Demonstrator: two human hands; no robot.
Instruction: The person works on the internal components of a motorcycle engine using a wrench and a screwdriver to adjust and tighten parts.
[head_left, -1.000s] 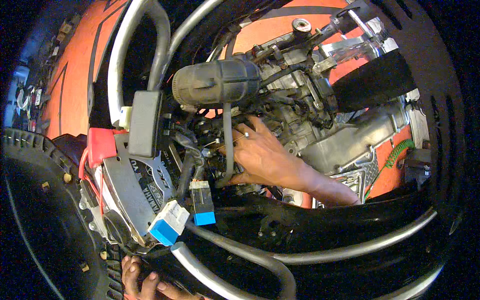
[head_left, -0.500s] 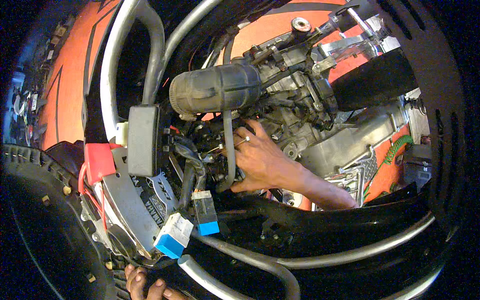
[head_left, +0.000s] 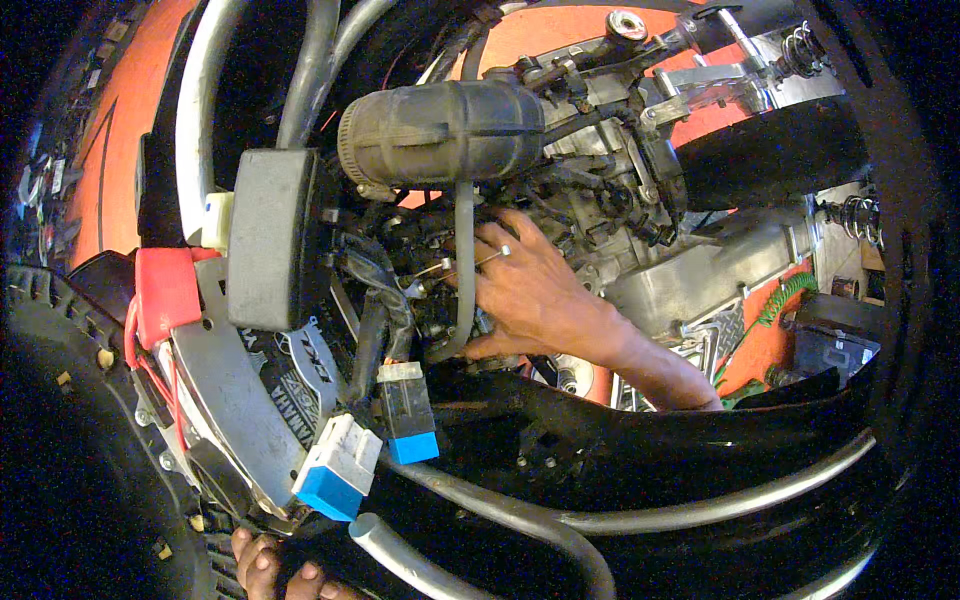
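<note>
My right hand point(head_left: 535, 290) reaches in from the right among dark engine parts, its back upward. Its fingers and thumb bend round something behind a grey rubber hose point(head_left: 465, 265); the fingertips and whatever they grip are hidden. A thin cable with a small metal end point(head_left: 505, 251) lies against the back of this hand. Just above sits a ribbed black rubber intake duct point(head_left: 440, 132). At the lower left edge, my left hand point(head_left: 280, 570) shows only its fingers, curled at the rim of a black plastic panel point(head_left: 90, 450); the rest is out of frame.
Left of my right hand stand a black box point(head_left: 272, 240), a red terminal cover point(head_left: 167, 295) and a curved metal plate point(head_left: 235, 370). Two blue-ended connectors point(head_left: 335, 490) hang below. Frame tubes point(head_left: 520, 520) run along the bottom. An engine case point(head_left: 700, 270) and wheel point(head_left: 770, 160) lie right.
The view has shifted slightly, so the parts on the left appear further left and larger. My right hand keeps its place behind the hose, and my left fingers stay at the panel rim.
</note>
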